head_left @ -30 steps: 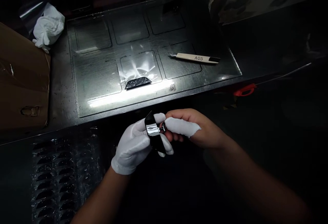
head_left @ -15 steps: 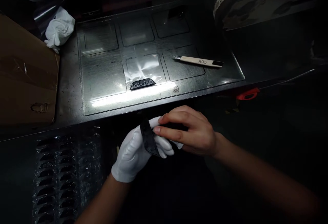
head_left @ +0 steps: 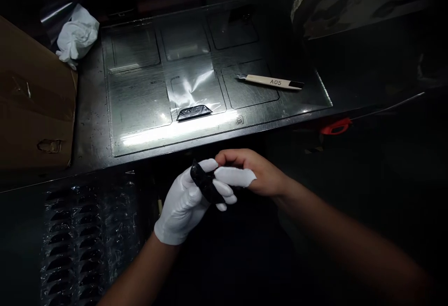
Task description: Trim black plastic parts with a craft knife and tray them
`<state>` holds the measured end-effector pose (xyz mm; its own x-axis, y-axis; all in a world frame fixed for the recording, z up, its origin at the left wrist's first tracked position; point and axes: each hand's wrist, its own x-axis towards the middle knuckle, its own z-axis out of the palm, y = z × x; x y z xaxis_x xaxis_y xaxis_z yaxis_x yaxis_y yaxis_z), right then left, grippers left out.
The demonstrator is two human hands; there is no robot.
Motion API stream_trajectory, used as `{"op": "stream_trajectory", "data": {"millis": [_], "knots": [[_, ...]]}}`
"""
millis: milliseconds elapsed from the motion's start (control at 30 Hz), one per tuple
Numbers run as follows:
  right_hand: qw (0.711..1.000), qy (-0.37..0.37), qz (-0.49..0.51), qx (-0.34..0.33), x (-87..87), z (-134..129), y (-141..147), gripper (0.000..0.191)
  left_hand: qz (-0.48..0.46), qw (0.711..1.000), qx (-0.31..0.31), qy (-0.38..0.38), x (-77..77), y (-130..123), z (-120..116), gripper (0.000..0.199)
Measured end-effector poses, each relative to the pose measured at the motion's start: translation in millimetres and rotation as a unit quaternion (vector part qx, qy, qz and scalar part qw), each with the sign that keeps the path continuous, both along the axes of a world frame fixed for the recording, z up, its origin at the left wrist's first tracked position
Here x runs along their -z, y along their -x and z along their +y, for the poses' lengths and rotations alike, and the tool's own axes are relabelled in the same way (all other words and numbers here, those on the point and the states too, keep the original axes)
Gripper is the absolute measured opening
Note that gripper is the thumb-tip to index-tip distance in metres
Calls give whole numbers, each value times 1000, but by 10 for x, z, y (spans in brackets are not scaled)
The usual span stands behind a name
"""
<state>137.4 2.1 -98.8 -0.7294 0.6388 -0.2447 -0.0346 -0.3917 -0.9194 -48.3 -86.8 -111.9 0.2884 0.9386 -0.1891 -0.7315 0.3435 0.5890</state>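
Over at the dark metal bench (head_left: pixel 89 110), what's the person doing?

Holding one glossy black curved plastic piece (head_left: pixel 205 182) between both hands, just below the bench edge. Their left hand (head_left: pixel 184 205), in a white cotton glove, is curling its fingers around the piece and pinching it.

And the other hand?

The right hand (head_left: pixel 259 175) is bare, its fingers curled closed. One finger is wearing a white fabric cover (head_left: pixel 236 176), and that's resting against the gloved fingers.

What's lying on the bench?

One clear plastic sheet (head_left: pixel 136 105) marked into six rectangular panels is carrying one small black curved piece (head_left: pixel 194 112) and one cream craft knife (head_left: pixel 271 82) labelled A05. One crumpled white cloth (head_left: pixel 77 38) is sitting behind it, one brown cardboard box (head_left: pixel 31 96) is leaning at the left, and one clear tray of black pieces (head_left: pixel 84 245) is sitting below the edge.
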Motion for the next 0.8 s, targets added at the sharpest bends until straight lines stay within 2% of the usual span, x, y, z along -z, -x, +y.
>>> {"op": "stream_trajectory", "data": {"millis": [133,167,233,267,333,400,467,533,600,633,700,767,800], "knots": [[999,-14,-39,-15,-1,35,19,23,81,996,5,45,-35,82,-4,46],[997,-48,-67,-15,-27,41,27,23,105,992,8,64,-58,106,3,46],[972,-195,-130,-6,-87,57,61,21,157,983,0,97,-101,156,24,44],[941,-300,-154,-2,-113,69,88,18,184,977,-16,108,-118,180,38,44],[848,-501,-175,-4,-152,100,162,10,242,961,-56,121,-144,227,67,45],[766,-621,-166,-21,-199,138,256,13,281,948,-84,124,-176,275,89,49],[726,-669,-154,-52,-297,185,359,22,281,949,-80,122,-233,347,97,50],[713,-685,-129,-75,-451,263,469,30,259,957,-58,117,-298,477,99,47],[700,-699,-108,-102,-627,408,613,32,215,970,-55,99,-342,687,91,51],[689,-709,-98,-116,-718,509,719,31,191,975,-85,80,-352,816,75,57],[670,-729,-65,-125,-911,743,1050,30,161,968,-187,42,-351,1072,3,62],[663,-741,-30,-100,-1119,972,1567,26,139,946,-293,27,-323,1247,-113,59],[667,-739,-30,-83,-1221,1075,1884,22,126,937,-324,28,-300,1285,-174,58]]}}
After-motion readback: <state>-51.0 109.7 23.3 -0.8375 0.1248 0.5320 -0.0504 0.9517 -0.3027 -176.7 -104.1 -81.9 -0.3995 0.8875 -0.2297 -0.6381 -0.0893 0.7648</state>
